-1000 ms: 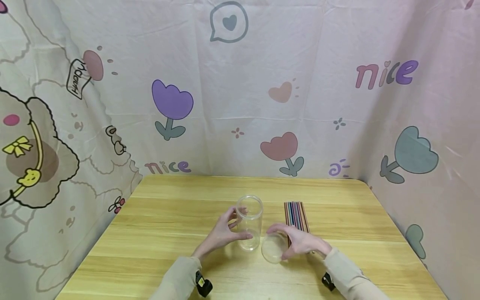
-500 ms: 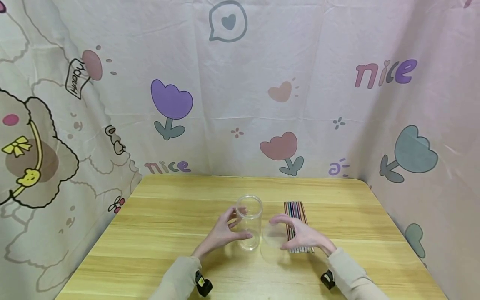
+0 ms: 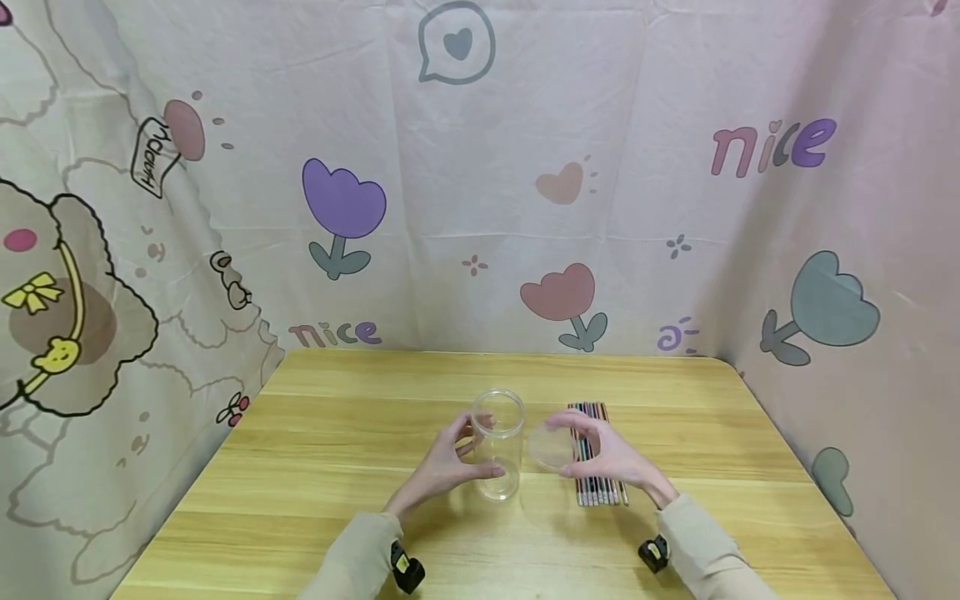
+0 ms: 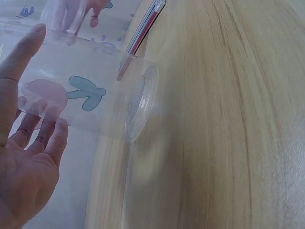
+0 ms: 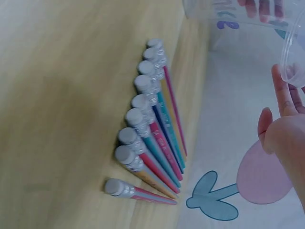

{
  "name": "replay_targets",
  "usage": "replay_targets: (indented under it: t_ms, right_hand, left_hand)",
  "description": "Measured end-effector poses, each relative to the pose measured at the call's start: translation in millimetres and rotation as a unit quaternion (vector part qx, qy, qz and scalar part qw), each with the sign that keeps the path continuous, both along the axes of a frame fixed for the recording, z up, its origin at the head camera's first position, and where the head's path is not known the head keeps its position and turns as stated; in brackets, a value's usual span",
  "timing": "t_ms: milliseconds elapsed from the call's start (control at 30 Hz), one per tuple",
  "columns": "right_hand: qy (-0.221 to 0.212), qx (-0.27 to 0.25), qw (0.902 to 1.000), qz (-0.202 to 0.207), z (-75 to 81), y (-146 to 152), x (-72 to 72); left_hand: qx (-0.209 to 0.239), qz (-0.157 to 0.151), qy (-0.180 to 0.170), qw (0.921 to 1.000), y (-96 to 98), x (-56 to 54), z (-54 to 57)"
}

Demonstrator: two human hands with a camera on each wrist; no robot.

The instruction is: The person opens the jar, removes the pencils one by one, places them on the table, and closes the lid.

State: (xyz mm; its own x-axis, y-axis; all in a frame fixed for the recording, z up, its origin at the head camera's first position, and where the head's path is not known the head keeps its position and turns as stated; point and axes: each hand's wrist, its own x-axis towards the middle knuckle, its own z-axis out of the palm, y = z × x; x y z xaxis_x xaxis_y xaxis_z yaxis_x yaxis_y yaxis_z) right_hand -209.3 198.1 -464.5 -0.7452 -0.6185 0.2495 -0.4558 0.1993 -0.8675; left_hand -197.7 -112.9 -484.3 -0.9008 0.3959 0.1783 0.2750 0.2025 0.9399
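A clear plastic jar (image 3: 501, 450) stands upright on the table, its round mouth uncovered. My left hand (image 3: 444, 467) grips it from the left, thumb at the front and fingers round the far side; the left wrist view shows the jar (image 4: 109, 95) with this hand (image 4: 33, 157) about it. To the right of the jar, my right hand (image 3: 607, 457) holds a clear round lid (image 3: 552, 447) by its edge, raised off the table. In the right wrist view the lid (image 5: 294, 57) sits at the fingertips of the right hand (image 5: 288, 129).
Several pencils (image 3: 600, 492) with white eraser ends lie side by side on the wooden table (image 3: 360, 433), partly under the right hand in the head view. A printed cloth (image 3: 450, 192) hangs behind the table and along both sides.
The right hand has lifted the lid off the table and raised it, tilting it, beside the jar. More of the pencils' eraser ends now show. The left hand and jar have stayed put.
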Motion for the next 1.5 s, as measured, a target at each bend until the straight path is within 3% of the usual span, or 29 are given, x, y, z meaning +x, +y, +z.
replay_targets:
  t_ms: [333,500,767,1033,1500]
  right_hand:
    - [-0.042,-0.126,0.9912,0.001,17.8,-1.9,-0.9]
    - [-0.045,-0.156,0.9867,-0.004,27.5,-5.3,-0.3]
    - [-0.029,-0.154,0.9873,-0.028,43.5,-20.3,1.9]
    - [-0.004,-0.177,0.9841,0.004,51.9,-36.7,-1.2]
    - [0.013,-0.142,0.9893,0.032,62.7,-58.6,-0.9]
  left_hand:
    - [0.003,-0.002,-0.002,1.0,0.2,1.0,0.2]
    - [0.002,-0.002,-0.002,1.0,0.0,0.7,-0.9]
    - [0.001,0.002,0.0,1.0,0.2,0.3,-1.8]
    - [0.004,0.001,0.001,1.0,0.5,0.6,-1.0]
    - [0.004,0.004,-0.004,1.0,1.5,0.0,0.0]
